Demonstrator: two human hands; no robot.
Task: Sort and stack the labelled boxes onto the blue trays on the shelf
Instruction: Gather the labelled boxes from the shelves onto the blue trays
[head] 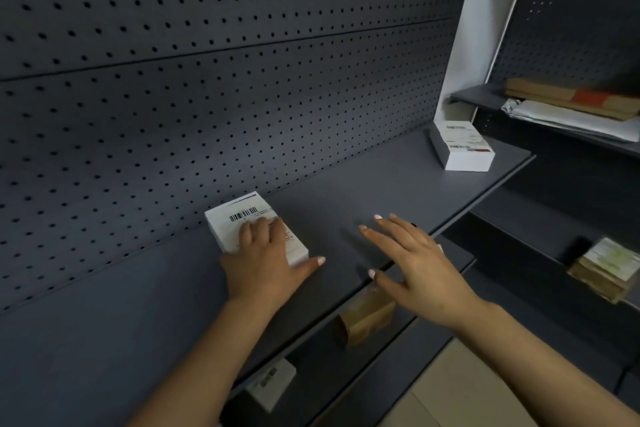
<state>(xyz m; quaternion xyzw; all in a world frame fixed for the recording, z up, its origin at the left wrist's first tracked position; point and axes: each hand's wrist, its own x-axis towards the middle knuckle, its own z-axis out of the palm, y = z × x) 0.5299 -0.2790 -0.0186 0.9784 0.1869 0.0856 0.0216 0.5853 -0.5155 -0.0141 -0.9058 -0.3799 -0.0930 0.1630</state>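
Note:
A white labelled box [239,218] with a barcode lies flat on the dark grey shelf [363,191], close to the pegboard back. My left hand [266,263] rests on top of it, fingers over the label and thumb stretched out to the right. My right hand [412,260] hovers open above the shelf's front edge, fingers spread, holding nothing. A second white labelled box [464,146] sits at the shelf's far right end. No blue tray is visible.
A dark pegboard wall [207,80] backs the shelf. A white divider panel [485,38] stands at the right end. Lower shelves hold a brown box [367,315] and a white labelled box [273,381]. The right-hand unit holds parcels [568,104] and stacked brown boxes [606,270].

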